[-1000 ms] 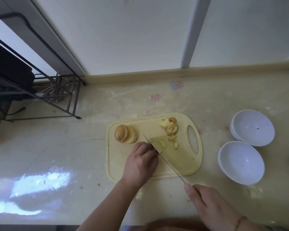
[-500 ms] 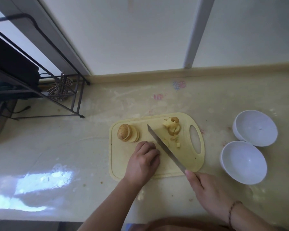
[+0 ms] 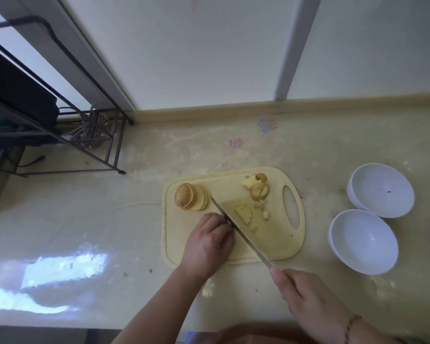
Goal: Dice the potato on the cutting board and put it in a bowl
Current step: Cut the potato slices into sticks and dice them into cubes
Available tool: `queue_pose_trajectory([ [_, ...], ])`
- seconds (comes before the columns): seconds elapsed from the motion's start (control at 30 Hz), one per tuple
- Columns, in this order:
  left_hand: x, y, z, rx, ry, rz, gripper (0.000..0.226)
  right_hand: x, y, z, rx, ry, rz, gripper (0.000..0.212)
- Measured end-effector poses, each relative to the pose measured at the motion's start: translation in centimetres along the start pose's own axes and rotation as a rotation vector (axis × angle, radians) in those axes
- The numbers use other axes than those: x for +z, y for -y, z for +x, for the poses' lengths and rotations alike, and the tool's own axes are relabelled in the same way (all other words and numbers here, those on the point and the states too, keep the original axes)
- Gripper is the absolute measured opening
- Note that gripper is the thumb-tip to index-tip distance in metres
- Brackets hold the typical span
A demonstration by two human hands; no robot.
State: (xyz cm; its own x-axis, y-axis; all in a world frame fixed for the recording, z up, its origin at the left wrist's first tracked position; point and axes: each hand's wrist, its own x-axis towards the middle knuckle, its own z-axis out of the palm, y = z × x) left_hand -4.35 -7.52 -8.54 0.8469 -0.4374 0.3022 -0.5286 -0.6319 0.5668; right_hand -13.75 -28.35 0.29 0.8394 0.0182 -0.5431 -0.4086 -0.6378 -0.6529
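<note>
We are in the middle of the dicing step: our right hand (image 3: 305,297), low and right of centre in the frame, is closed around the handle of the knife (image 3: 238,232), whose blade runs diagonally up and to the left across the cutting board (image 3: 199,259). Our left hand (image 3: 209,243) rests knuckles-up on the board just left of the blade, fingers curled; it seems to be steadying a piece of potato beneath it, but the fingers cover whatever is there and we cannot tell what it holds. The potato is spread over the board: a stack of round slices (image 3: 190,200) with the skin-on end at the board's upper left, a half-slice (image 3: 243,213) just right of the blade, and a heap of cut pieces (image 3: 257,188) near the upper right corner beside the handle hole. The next move, we judge, calls for bringing the blade down close beside the fingertips with them tucked back, then working through the remaining slices. Two white bowls (image 3: 363,240) wait at the right of the frame, apparently holding no potato yet; a third rim is cut off at the right edge. The knife handle is hidden inside our right hand.
</note>
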Motion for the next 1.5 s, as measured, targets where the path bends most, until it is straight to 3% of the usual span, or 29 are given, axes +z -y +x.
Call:
queue_pose_trajectory([
  [0.2, 0.1, 0.0, 0.1, -0.027, -0.006, -0.028, 0.009, 0.2, -1.2, -1.2, -0.019, -0.117, -0.147, 0.119],
  [0.27, 0.1, -0.1, 0.1, -0.033, -0.017, -0.041, 0.010, 0.6, -1.4, -1.0, -0.012, -0.080, -0.127, 0.110],
  [0.4, 0.1, -0.2, 0.1, -0.033, -0.039, -0.059, 0.011, 1.4, -0.3, 0.5, -0.028, -0.037, -0.069, 0.068],
  [0.5, 0.1, -0.1, 0.1, -0.022, -0.043, -0.050, 0.008, 1.1, 0.3, 1.1, -0.046, -0.057, -0.046, 0.055],
  [0.8, -0.3, -0.1, -0.3, -0.041, -0.053, -0.056, 0.005, -0.4, -0.2, 0.5, 0.006, -0.016, 0.038, 0.052],
  [1.03, -1.9, -0.9, -2.3, -0.493, -0.334, -0.184, 0.015, -1.4, 2.0, -1.2, -0.061, 0.032, -0.154, 0.059],
  [1.13, -1.9, -1.0, -2.1, -0.559, -0.330, -0.179, 0.022, -1.0, 1.5, -0.9, -0.039, 0.092, -0.180, 0.048],
  [1.33, -1.9, -1.1, -1.7, -0.619, -0.268, -0.121, 0.035, -1.1, -0.3, 0.2, 0.039, 0.156, -0.086, 0.060],
  [1.5, -1.8, -1.2, -1.9, -0.598, -0.243, -0.104, 0.036, -3.6, -1.2, 1.2, 0.072, 0.077, 0.002, 0.055],
])
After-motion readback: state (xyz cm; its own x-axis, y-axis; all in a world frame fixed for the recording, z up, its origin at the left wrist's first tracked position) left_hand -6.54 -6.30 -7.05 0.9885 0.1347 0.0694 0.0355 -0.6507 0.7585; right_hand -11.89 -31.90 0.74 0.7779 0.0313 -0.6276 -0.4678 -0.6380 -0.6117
